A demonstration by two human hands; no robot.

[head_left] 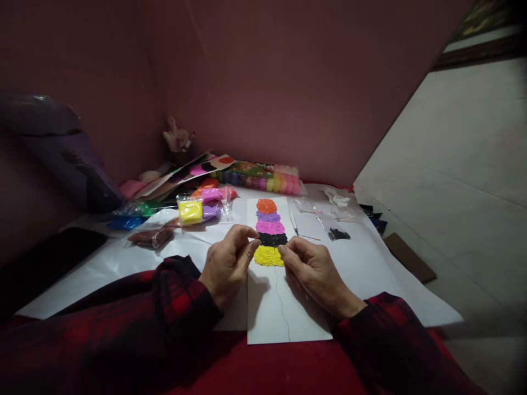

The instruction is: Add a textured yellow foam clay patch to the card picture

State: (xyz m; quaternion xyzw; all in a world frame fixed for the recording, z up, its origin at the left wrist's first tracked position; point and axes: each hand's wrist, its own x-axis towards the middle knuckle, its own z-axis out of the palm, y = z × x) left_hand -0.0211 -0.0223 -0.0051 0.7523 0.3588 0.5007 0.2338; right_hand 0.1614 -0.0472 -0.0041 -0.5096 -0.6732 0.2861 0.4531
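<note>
A white sheet of card [263, 312] lies in front of me with textured clay bands in orange [267, 206], purple [268, 217], pink [270, 227], black [272, 240] and yellow [268, 256]. My left hand [230, 263] hovers at the left edge of the black and yellow bands, thumb and index finger brought together. Over the right end of the yellow band, my right hand [315, 271] pinches with its fingertips. Whatever either pinch holds is too small to make out. A thin pencil line [282, 302] runs down the card below the yellow band.
Bagged clay, including a yellow block [190, 212] and a brown packet [151, 237], sits to the left. A clay set [259, 178] lies at the back. A slim tool [308, 238], a black clay bag [339, 234] and white clay [337, 197] are on the right.
</note>
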